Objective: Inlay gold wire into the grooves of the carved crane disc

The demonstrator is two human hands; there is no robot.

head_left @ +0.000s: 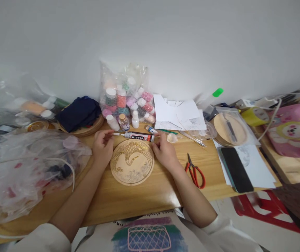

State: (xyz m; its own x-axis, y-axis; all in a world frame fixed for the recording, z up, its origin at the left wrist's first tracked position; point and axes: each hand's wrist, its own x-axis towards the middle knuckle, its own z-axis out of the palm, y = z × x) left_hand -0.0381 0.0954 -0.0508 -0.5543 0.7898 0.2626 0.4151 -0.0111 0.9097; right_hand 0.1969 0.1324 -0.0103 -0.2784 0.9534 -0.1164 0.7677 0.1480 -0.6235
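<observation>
A tube of B-7000 glue (139, 137) lies crosswise just above a round wooden board (132, 162) with a gold bird and wave design. My left hand (103, 145) has its fingers closed around the tube's thin white nozzle end. At the tube's other end, my right hand (165, 148) pinches the bottom edge with thumb and fingers. Both forearms rest over the table on either side of the board. Red-handled pliers (196, 171) lie to the right of my right hand.
Bagged bead jars (123, 98) and small bottles (124, 122) stand behind the tube. White papers (176, 113), a phone (236, 170) and a wooden disc (228, 129) are at the right. Plastic bags (29, 168) and dark cloth (79, 113) lie at the left.
</observation>
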